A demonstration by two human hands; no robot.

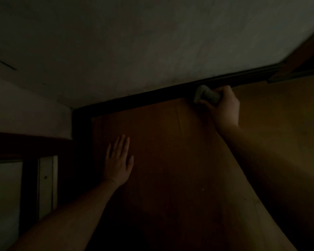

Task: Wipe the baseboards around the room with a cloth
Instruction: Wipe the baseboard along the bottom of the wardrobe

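The room is dim. A dark baseboard (134, 100) runs along the foot of a pale wall (134, 42), from the corner at left up toward the right. A bunched grey cloth (206, 94) is gripped in my right hand (222, 107) and is pressed against the baseboard's lower edge. My left hand (119, 160) lies flat on the brown wooden floor (170, 160), fingers together and extended, holding nothing.
A second dark baseboard (82, 142) runs down the left side from the corner. A pale wall and a white door frame or panel (47, 185) stand at the lower left. A brown wooden edge (303, 51) juts in at the upper right.
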